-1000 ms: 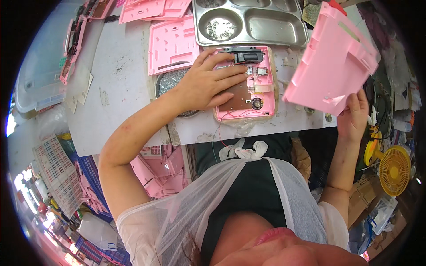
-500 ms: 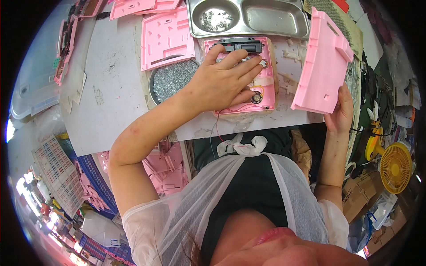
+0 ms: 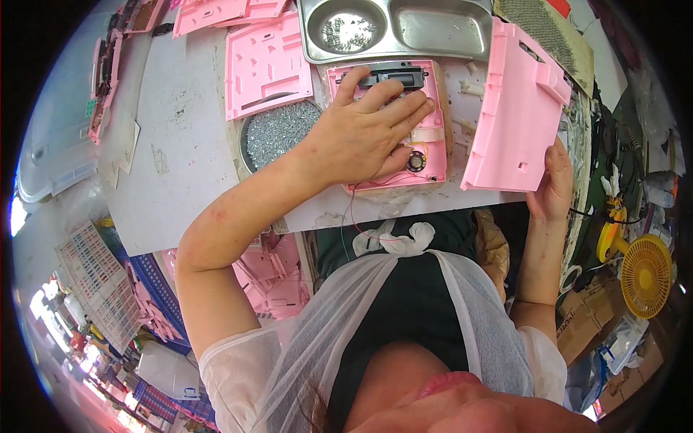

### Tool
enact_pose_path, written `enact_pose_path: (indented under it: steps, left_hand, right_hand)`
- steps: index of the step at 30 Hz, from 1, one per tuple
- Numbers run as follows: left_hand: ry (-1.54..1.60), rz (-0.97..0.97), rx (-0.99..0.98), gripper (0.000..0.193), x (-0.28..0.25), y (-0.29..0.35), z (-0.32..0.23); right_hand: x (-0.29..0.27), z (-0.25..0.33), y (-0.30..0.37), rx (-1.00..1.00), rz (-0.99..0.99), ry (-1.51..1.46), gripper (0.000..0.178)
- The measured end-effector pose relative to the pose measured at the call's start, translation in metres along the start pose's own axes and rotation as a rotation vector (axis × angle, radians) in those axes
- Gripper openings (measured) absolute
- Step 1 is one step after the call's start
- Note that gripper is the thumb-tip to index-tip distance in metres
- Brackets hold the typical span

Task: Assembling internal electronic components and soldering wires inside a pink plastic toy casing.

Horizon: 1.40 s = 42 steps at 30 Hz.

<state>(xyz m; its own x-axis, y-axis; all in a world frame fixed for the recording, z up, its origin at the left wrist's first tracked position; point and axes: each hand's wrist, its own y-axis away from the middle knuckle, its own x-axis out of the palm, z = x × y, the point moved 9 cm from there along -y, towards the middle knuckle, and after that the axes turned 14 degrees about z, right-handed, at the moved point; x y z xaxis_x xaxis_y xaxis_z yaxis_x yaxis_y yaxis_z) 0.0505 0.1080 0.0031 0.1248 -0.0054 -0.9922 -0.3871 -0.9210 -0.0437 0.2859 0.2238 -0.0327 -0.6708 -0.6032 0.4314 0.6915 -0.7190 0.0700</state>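
Currently, the left hand [image 3: 372, 133] lies palm down over the pink housing [image 3: 434, 153], its fingers spread and pinching nothing that shows. The housing sits near the front edge of the white table [image 3: 188, 162], a black part [image 3: 404, 78] along its 12 o'clock side and a round dark disc [image 3: 416, 161] near its 5 o'clock corner, just beside the thumb. Thin wires [image 3: 353, 209] hang from its 7 o'clock corner.

At 3 o'clock from the housing, well apart from it, the right hand [image 3: 550, 180] pinches a pink panel [image 3: 509, 115] by its 5 o'clock corner; how the hidden digits lie behind, I cannot tell. That panel leans toward 1 o'clock.

At 12 o'clock from the housing stands a steel compartment tray [image 3: 385, 29]; at 9 o'clock, a round dish [image 3: 243, 146] of screws [image 3: 278, 135]; at 10 o'clock, a flat pink plate [image 3: 268, 61], overlapping the dish's rim. A yellow fan [image 3: 646, 276] stands at 4 o'clock.
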Motion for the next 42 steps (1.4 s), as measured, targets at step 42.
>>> enact_pose_path:
  steps: [42]
  left_hand:
    - [0.767,-0.091,-0.801,0.043,0.015,0.102,0.023]
  right_hand:
    - [0.138,-0.040,-0.040,-0.094,0.354,1.635,0.042]
